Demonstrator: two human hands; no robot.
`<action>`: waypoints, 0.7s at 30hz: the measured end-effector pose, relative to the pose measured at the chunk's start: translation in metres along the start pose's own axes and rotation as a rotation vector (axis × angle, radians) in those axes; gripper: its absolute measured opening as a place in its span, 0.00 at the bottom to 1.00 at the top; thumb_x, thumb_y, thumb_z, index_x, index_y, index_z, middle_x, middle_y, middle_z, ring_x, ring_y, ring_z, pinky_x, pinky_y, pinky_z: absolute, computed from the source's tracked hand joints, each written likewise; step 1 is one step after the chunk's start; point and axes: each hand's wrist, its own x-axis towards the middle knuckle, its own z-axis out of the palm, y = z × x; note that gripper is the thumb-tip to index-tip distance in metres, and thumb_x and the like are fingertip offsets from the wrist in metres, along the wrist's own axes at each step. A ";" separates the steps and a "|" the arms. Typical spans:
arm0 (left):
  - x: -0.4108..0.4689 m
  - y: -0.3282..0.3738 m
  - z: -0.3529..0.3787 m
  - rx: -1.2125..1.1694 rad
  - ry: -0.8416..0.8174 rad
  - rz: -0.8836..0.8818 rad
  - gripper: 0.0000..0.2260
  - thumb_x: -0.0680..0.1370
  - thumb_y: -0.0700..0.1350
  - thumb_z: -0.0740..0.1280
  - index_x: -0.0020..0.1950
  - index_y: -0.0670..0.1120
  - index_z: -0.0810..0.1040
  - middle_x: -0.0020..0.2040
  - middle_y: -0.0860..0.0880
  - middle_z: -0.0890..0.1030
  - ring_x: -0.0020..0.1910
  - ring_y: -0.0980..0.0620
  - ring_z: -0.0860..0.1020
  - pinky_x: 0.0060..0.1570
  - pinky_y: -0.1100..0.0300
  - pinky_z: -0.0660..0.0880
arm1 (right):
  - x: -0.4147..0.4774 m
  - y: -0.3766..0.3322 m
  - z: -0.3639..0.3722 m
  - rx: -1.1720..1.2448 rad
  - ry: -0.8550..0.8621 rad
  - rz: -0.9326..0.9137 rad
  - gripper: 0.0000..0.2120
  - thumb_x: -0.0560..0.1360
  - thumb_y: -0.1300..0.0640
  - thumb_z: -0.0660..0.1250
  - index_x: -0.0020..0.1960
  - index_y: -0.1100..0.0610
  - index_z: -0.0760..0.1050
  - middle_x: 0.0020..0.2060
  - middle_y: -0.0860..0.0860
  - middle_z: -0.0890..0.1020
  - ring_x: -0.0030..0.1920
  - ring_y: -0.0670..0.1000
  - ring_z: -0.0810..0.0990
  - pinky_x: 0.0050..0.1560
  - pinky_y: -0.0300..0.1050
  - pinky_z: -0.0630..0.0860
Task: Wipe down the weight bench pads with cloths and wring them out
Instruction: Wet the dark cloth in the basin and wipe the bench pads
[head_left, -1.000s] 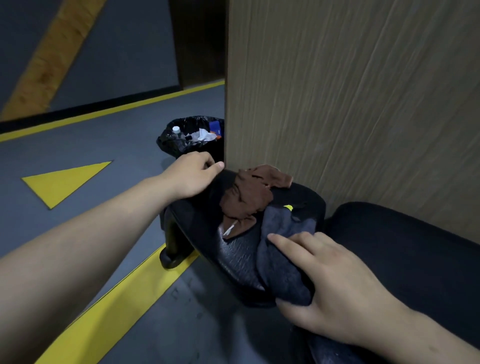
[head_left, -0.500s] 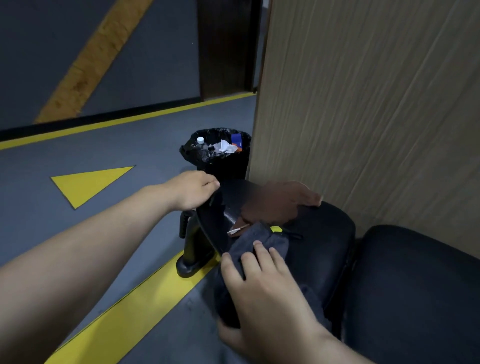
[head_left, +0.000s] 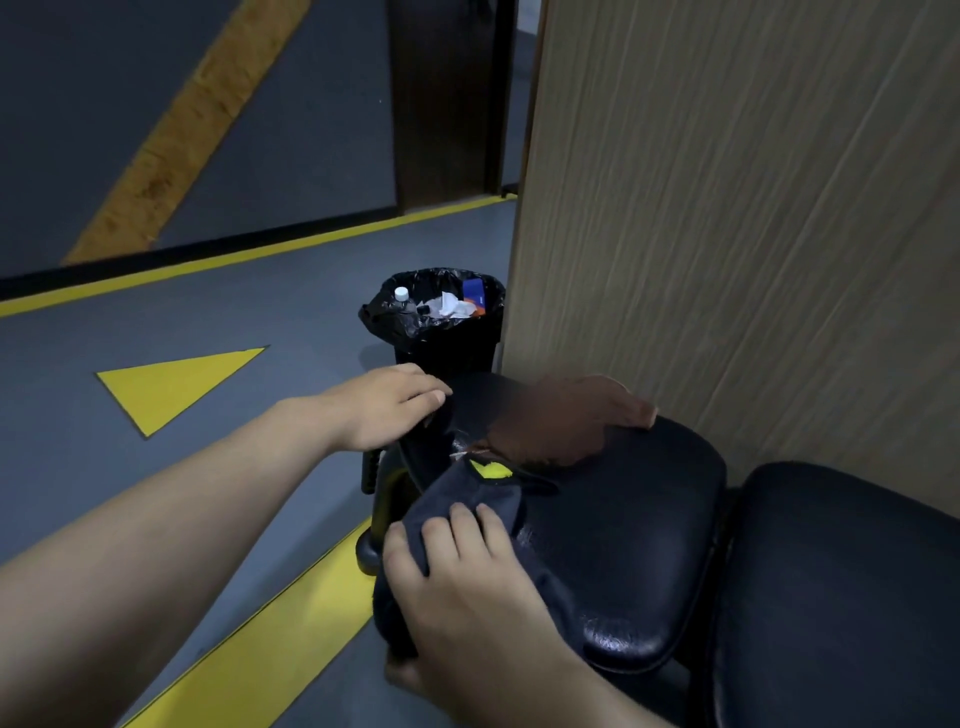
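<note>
A black padded bench pad (head_left: 623, 551) sits against a wood panel. A brown cloth (head_left: 571, 415) lies bunched on its far end. My right hand (head_left: 467, 587) presses a dark grey cloth (head_left: 467, 493) with a yellow tag against the pad's near left edge, fingers spread over it and thumb under the edge. My left hand (head_left: 389, 405) rests on the pad's far left corner, fingers lying relaxed over the rim and holding nothing.
A second black pad (head_left: 841, 597) adjoins on the right. A lined trash bin (head_left: 441, 322) with litter stands just beyond the bench. The wood panel (head_left: 727, 208) rises right behind. Grey floor with yellow lines (head_left: 270, 639) spreads to the left.
My right hand slid the grey cloth from the pad's top leftward and down over its near left edge. My left hand stayed on the far corner. The view shifted.
</note>
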 end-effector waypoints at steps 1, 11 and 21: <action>-0.002 -0.002 -0.001 0.017 0.017 -0.003 0.19 0.84 0.54 0.53 0.71 0.51 0.73 0.65 0.51 0.73 0.66 0.51 0.72 0.67 0.56 0.66 | 0.008 -0.001 0.003 0.001 -0.003 0.016 0.46 0.52 0.32 0.72 0.63 0.57 0.76 0.47 0.56 0.80 0.51 0.62 0.81 0.58 0.59 0.78; -0.024 -0.034 -0.029 0.441 0.171 -0.169 0.25 0.80 0.60 0.44 0.66 0.52 0.73 0.60 0.48 0.75 0.62 0.45 0.73 0.56 0.48 0.73 | 0.111 -0.004 0.013 0.032 -0.073 0.073 0.40 0.65 0.41 0.73 0.67 0.64 0.66 0.55 0.62 0.74 0.58 0.65 0.73 0.67 0.63 0.67; -0.036 -0.064 -0.037 0.329 0.235 -0.281 0.22 0.82 0.59 0.47 0.65 0.52 0.74 0.61 0.47 0.76 0.63 0.43 0.73 0.57 0.48 0.72 | 0.151 0.001 0.023 0.069 -0.154 0.117 0.38 0.70 0.41 0.70 0.70 0.62 0.63 0.61 0.62 0.69 0.64 0.66 0.68 0.69 0.66 0.60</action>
